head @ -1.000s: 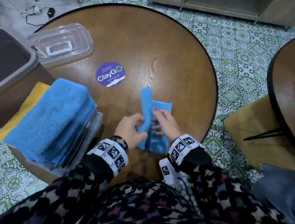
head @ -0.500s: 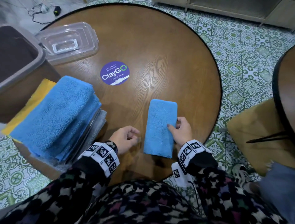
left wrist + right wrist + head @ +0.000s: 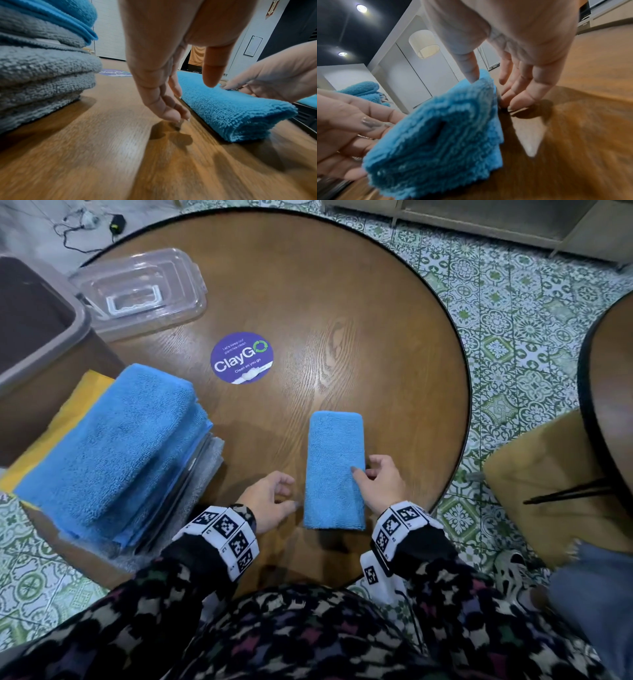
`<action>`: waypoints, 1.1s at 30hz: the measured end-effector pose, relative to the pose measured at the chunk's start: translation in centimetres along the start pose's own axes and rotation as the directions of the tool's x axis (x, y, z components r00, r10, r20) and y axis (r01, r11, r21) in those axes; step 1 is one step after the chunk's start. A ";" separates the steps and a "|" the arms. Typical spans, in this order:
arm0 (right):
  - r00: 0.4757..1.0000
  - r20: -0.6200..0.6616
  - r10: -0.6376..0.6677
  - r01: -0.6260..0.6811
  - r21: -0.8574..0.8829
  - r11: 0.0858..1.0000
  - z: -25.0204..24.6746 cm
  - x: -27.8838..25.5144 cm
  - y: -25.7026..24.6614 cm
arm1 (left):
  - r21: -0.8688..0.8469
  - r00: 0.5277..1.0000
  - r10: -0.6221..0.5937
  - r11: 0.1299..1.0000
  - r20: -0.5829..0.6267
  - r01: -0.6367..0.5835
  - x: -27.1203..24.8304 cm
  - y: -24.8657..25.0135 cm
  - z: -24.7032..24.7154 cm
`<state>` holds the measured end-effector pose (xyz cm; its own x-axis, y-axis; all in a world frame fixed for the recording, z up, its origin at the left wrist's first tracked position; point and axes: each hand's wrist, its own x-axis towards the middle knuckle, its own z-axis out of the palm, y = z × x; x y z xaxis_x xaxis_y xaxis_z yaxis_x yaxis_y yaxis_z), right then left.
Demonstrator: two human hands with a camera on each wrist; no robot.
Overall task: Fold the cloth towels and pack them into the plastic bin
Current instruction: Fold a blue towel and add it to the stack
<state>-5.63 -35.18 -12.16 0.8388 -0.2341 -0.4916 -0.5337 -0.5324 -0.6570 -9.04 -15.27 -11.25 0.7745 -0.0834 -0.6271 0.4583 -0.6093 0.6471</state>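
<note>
A small blue towel [image 3: 334, 470] lies folded into a narrow strip on the round wooden table [image 3: 342, 302], near its front edge. My right hand [image 3: 364, 470] is at the strip's right edge: the thumb [image 3: 471, 75] rests on top, the straight fingers [image 3: 513, 100] reach down to the table beside it. Just left of the strip, my left hand [image 3: 291, 491] is relaxed and holds nothing, its fingertips [image 3: 173, 116] touching the wood. A clear plastic container [image 3: 140, 289] sits at the table's far left.
A stack of blue and grey towels [image 3: 113, 440] lies on the left, overhanging the table, with a yellow cloth [image 3: 61, 422] under it. A large grey bin [image 3: 41, 330] stands further left. A purple ClayGo sticker [image 3: 242, 357] marks the middle. A padded stool [image 3: 548, 484] is on the right.
One second ago both hands were folding the towel with part of it raised. It now lies flat as a narrow strip; my left hand has let go and moved off to its left.
</note>
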 end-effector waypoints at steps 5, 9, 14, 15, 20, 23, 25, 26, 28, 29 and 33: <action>1.000 0.023 -0.004 0.005 -0.055 0.998 0.3 -0.5 0.3 | -0.019 0.999 -0.017 1.000 -0.029 0.016 -0.2 0.3 0.2; 0.999 -0.009 -0.037 0.037 -0.056 0.998 0.4 -0.8 0.5 | -0.009 1.000 -0.029 1.000 -0.004 0.029 -0.2 0.4 0.5; 0.999 -0.003 -0.043 0.043 -0.029 0.999 0.3 -1.0 0.8 | -0.006 0.999 -0.042 0.999 -0.012 0.042 0.1 0.4 0.6; 1.000 0.009 -0.028 0.029 -0.030 0.999 0.3 -1.0 0.9 | -0.002 0.999 -0.042 0.999 -0.017 0.041 0.2 0.4 0.6; 0.997 0.071 0.028 -0.028 -0.006 1.000 0.2 -1.0 1.1 | 0.006 0.998 -0.045 0.999 -0.034 0.046 0.4 0.3 0.9; 0.992 0.121 0.017 -0.008 -0.071 0.997 0.0 -0.9 0.9 | 0.012 0.999 -0.034 0.999 -0.042 0.034 0.3 0.6 1.4; 0.979 0.203 0.020 0.000 -0.100 0.995 0.1 -0.8 0.8 | 0.007 0.999 -0.033 0.999 -0.029 0.033 0.4 0.7 1.6; 0.969 0.245 0.022 0.002 -0.100 0.995 0.2 -0.8 0.8 | 0.000 0.999 -0.040 0.999 -0.022 0.040 0.4 0.6 1.6; 0.942 0.336 0.020 0.012 -0.094 0.996 0.7 -0.7 1.0 | -0.079 0.998 -0.062 0.995 0.007 0.063 0.4 0.3 1.5; 0.923 0.385 0.013 0.021 -0.084 0.996 1.0 -0.9 1.1 | -0.149 0.997 -0.070 0.986 0.031 0.074 0.3 0.0 1.4; 0.856 0.514 -0.049 0.064 -0.012 0.998 1.9 -2.0 1.5 | -0.313 0.996 -0.036 0.948 0.080 0.059 -0.3 -0.5 0.8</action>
<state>-8.27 -33.97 -13.23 0.6886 0.2437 -0.6830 -0.4778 -0.5560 -0.6801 -9.88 -15.56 -11.73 0.7204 -0.1245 -0.6823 0.6164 -0.3362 0.7121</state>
